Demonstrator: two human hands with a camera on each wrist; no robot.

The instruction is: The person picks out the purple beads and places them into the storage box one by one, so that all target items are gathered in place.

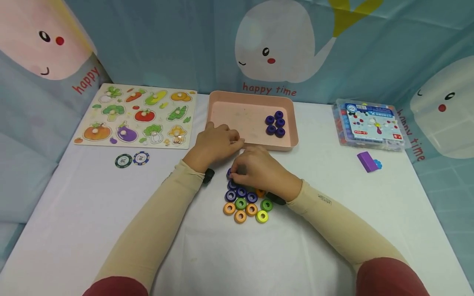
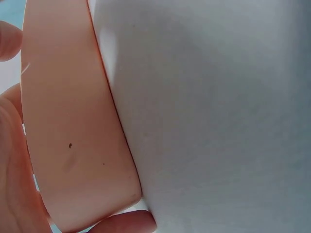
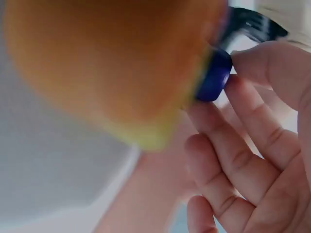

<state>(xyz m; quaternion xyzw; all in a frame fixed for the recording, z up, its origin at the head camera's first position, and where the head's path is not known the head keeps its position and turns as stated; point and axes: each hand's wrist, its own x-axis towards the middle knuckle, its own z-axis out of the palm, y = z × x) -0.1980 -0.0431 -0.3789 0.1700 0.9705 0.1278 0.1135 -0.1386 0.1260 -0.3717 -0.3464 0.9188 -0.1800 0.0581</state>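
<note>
My left hand [image 1: 218,142] rests over the front left corner of a pink tray [image 1: 237,117]. In the left wrist view one finger [image 2: 126,222] lies by the corner of the tray's wall [image 2: 77,126]. In front of the tray, my right hand [image 1: 261,168] pinches a dark purple ring [image 3: 215,75] between thumb and fingertips. Under and before that hand lies a cluster of purple rings [image 1: 241,192], green rings [image 1: 240,203], orange rings [image 1: 240,216] and a yellow ring [image 1: 262,216]. Several purple rings [image 1: 280,132] sit at the tray's right side.
A vegetable puzzle board [image 1: 140,117] lies at the back left, with two poker chips [image 1: 123,160] before it. At the back right stands a clear box [image 1: 372,125] of coloured pieces. A purple block [image 1: 367,161] lies in front of the box. Printed curtain surrounds the white table.
</note>
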